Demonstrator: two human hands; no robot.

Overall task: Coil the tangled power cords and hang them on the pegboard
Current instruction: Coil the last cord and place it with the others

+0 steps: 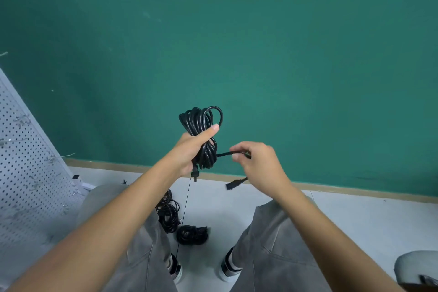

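My left hand (192,147) grips a bundle of coiled black power cord (203,121) round its middle, thumb stretched over the loops. A plug hangs just below that hand. From the bundle's lower part a loose end runs right to my right hand (258,161), which pinches it; the cord's connector (231,185) dangles under the right wrist. A white pegboard (26,168) with several metal hooks leans at the left edge. On the floor between my legs lie two more black cords, a loose tangle (168,214) and a tighter bundle (192,234).
A green wall (237,42) stands straight ahead, with a tan baseboard along the light grey floor (355,220). My knees in grey trousers and my shoes fill the lower frame. A grey rounded object (417,268) sits at the bottom right corner.
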